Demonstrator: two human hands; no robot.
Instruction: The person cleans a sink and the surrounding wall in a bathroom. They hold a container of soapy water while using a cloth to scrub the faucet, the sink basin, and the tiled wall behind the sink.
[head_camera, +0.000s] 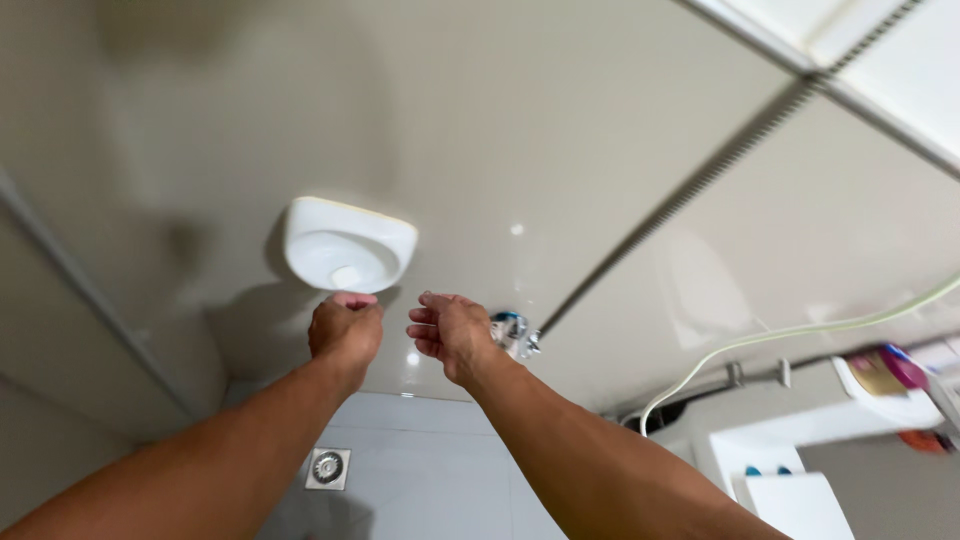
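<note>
Soap dish (348, 246), white and rounded, is fixed to the glossy beige wall tile (560, 110), and I place everything else from it. It holds a pale bar of soap (347, 276) in its hollow, low toward the front lip. My left hand (345, 330) is directly below the dish, nearly touching its lower rim, fingers curled into a loose fist around something small and pink that shows at the top of the knuckles; I cannot tell what it is. My right hand (450, 335) sits below and to the right of the dish, a little apart from it, half open with the fingers bent and empty, palm turned toward the left hand.

So the dish lies straight up from my left hand and up and to the left of my right, and the left hand is clearly the nearer of the 2. The dish's long axis runs across the wall, roughly level, tilting slightly down to the right in this view.

Further right of the dish, just past my right hand, a chrome tap valve (513, 330) sticks out of the wall. Well below the dish, a square floor drain (327, 467) sits in the pale floor tiles, between my 2 forearms.
</note>
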